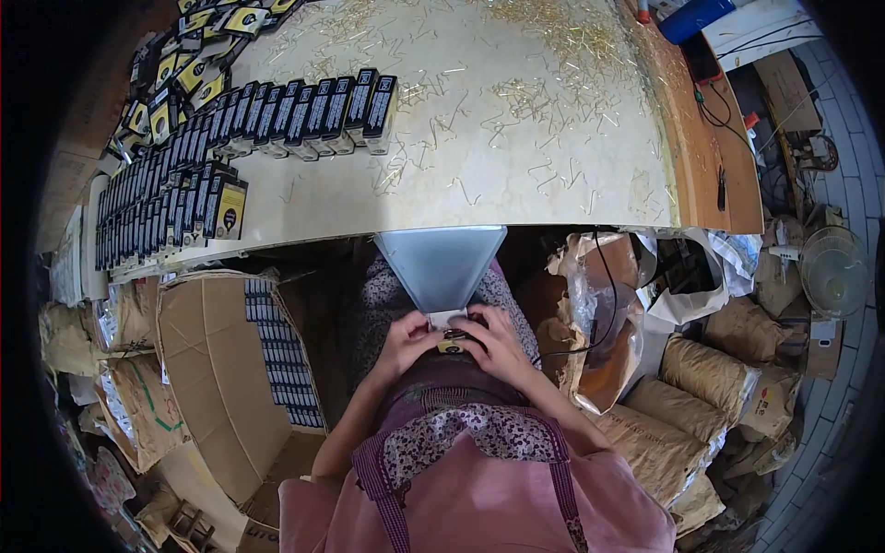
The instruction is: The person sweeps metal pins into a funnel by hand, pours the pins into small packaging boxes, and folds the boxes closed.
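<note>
Both my hands meet over my lap at the narrow lower end of a grey metal chute (441, 258). Between them is a small black-and-yellow box (451, 347) with a whitish part at its upper side. My left hand (407, 343) grips it from the left, thumb and fingers bent inward. From the right, my right hand (499, 346) has its fingers curled over the box, hiding much of it. The chute reaches from the table edge down to my hands.
Packed boxes (304, 115) stand in rows at the table's left, with a loose pile (198, 69) behind. Thin gold-coloured pins (572, 46) litter the tabletop. A carton (217, 369) holding boxes stands at left; brown sacks (678, 405) and a fan (833, 272) are at right.
</note>
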`<state>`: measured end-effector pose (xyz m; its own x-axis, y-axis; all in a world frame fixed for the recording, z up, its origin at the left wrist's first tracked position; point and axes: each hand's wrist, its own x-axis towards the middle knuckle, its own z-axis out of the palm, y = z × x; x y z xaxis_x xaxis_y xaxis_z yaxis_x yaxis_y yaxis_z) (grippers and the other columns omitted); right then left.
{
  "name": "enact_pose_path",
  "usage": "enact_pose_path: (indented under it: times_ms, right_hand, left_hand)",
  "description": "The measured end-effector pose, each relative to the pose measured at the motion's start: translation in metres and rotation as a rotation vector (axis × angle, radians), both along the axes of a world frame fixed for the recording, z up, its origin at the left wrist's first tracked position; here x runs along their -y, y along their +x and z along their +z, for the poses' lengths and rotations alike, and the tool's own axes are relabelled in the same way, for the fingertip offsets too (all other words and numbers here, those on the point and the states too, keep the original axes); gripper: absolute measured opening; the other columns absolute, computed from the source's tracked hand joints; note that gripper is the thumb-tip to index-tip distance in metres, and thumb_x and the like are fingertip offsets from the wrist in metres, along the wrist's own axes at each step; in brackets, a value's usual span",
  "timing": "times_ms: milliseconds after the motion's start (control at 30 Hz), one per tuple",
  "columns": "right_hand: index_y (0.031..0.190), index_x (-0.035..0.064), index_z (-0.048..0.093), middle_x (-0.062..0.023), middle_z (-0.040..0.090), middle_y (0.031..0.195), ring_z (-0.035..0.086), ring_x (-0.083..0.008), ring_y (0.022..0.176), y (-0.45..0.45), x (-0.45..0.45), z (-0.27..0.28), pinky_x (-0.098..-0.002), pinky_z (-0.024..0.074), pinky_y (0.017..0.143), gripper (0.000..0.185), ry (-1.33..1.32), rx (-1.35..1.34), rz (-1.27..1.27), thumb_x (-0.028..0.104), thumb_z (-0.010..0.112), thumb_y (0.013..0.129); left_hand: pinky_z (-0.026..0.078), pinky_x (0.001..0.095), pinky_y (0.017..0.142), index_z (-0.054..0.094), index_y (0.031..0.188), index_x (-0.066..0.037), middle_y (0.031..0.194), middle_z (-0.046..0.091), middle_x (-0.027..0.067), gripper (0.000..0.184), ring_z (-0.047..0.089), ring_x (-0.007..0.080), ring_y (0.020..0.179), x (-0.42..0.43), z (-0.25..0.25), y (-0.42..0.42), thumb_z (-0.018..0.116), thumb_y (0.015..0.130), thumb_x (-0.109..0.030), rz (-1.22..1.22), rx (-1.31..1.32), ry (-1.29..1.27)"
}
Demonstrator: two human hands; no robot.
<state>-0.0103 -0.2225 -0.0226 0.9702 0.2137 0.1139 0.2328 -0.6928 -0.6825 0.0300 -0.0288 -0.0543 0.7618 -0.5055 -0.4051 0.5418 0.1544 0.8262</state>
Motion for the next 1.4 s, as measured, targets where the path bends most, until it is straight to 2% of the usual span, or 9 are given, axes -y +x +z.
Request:
enact_pose_path:
  times_ms: [167,267,567,633,800,1100,1167,1333,1400]
  right_hand:
    - [0.102,0.0068,0.062,-0.011,0.06,0.095,0.058,-0.0267,0.087,-0.01,0.009,-0.007,-0.0348,0.0445,0.08,0.022,0.073,-0.186,0.118,0.008,0.063,0.08]
    - [0.1,0.0028,0.06,-0.0138,0.062,0.104,0.06,-0.0306,0.098,-0.011,0.01,0.012,-0.0351,0.0481,0.083,0.021,0.526,-0.361,-0.064,0.0,0.063,0.08]
    - [0.096,0.0051,0.065,-0.0106,0.06,0.093,0.058,-0.0296,0.085,0.008,0.007,0.022,-0.0359,0.0477,0.074,0.019,0.218,0.078,0.026,0.01,0.067,0.078]
    - [0.099,0.0069,0.064,-0.0115,0.059,0.092,0.057,-0.0312,0.087,0.004,0.002,0.03,-0.0385,0.0466,0.076,0.02,0.163,-0.006,0.041,0.012,0.066,0.08]
    - [0.112,0.0069,0.058,-0.0124,0.057,0.093,0.058,-0.0294,0.085,-0.012,-0.005,0.022,-0.0352,0.0477,0.073,0.029,0.469,-0.301,-0.108,0.01,0.063,0.084]
    - [0.116,0.0078,0.053,-0.0127,0.058,0.098,0.062,-0.0277,0.086,-0.014,-0.012,0.017,-0.0324,0.0496,0.076,0.032,0.453,-0.232,-0.07,0.009,0.061,0.085]
    - [0.113,0.0059,0.054,-0.0128,0.059,0.098,0.061,-0.0271,0.087,-0.015,-0.018,0.018,-0.0292,0.0482,0.078,0.028,0.842,-0.383,-0.28,0.007,0.06,0.086]
    - [0.117,0.0024,0.054,-0.0077,0.058,0.104,0.055,-0.0177,0.096,-0.013,-0.007,0.004,-0.0287,0.0415,0.089,0.031,0.522,-0.377,-0.04,0.007,0.059,0.087]
    - [0.121,0.003,0.053,-0.0107,0.058,0.109,0.055,-0.0208,0.1,-0.007,-0.013,0.026,-0.0292,0.0407,0.091,0.037,0.626,-0.389,-0.24,0.007,0.061,0.085]
  left_hand:
    - [0.046,0.0258,0.079,0.057,0.111,0.003,0.099,0.064,0.0076,0.029,0.059,0.0106,0.091,-0.012,-0.005,-0.008,0.062,0.083,-0.001,-0.294,0.167,0.097]
    - [0.047,0.0279,0.08,0.057,0.11,0.004,0.098,0.065,0.0131,0.028,0.061,0.0143,0.091,-0.011,0.037,0.002,0.062,0.083,-0.003,-0.283,0.321,0.229]
    - [0.049,0.0318,0.08,0.056,0.11,0.005,0.102,0.065,0.0177,0.029,0.064,0.0211,0.092,-0.006,0.064,0.01,0.061,0.083,-0.003,-0.316,0.621,0.423]
    - [0.049,0.0313,0.08,0.051,0.115,0.005,0.102,0.064,0.0183,0.034,0.064,0.0206,0.093,-0.005,0.059,0.006,0.062,0.083,-0.003,-0.175,0.341,0.265]
    - [0.049,0.0299,0.085,0.022,0.128,-0.002,0.104,0.061,0.0185,0.056,0.061,0.0198,0.099,-0.009,0.042,-0.015,0.057,0.085,0.006,-0.051,0.334,0.166]
    - [0.049,0.03,0.087,0.033,0.126,-0.003,0.108,0.06,0.016,0.051,0.06,0.0195,0.101,-0.013,0.033,-0.024,0.06,0.084,0.007,0.044,0.272,0.077]
    - [0.049,0.0297,0.087,0.038,0.124,-0.002,0.108,0.06,0.0141,0.046,0.06,0.0187,0.101,-0.015,0.028,-0.024,0.06,0.084,0.006,0.026,0.347,0.097]
    - [0.048,0.0288,0.086,0.048,0.12,-0.003,0.104,0.059,0.0107,0.034,0.058,0.016,0.099,-0.019,0.031,-0.02,0.057,0.088,-0.001,-0.211,0.254,0.188]
    - [0.048,0.0291,0.086,0.048,0.12,-0.002,0.105,0.059,0.0111,0.034,0.058,0.0164,0.1,-0.017,0.035,-0.018,0.057,0.088,-0.001,-0.191,0.267,0.194]
